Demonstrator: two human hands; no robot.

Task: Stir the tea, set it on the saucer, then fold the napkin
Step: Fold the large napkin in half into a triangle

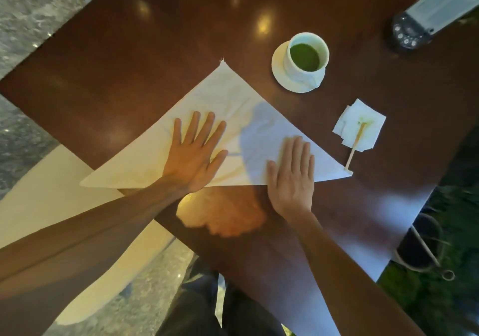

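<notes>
Right, your left hand (193, 154) and right hand (293, 172) both lie flat, fingers straight and spread, palms down on the napkin (228, 117). It's already a triangle, long edge toward you, apex pointing away; I'd judge you're pressing the crease so it stays put. Left hand sits mid-napkin, right hand straddles the near edge, heel on the table (129, 50). Cup (305, 58) of green tea stands on the saucer (278, 68), well apart beyond your right hand. Stirrer (356, 145) rests on a small stained tissue (360, 125), so stirring looks finished.
</notes>
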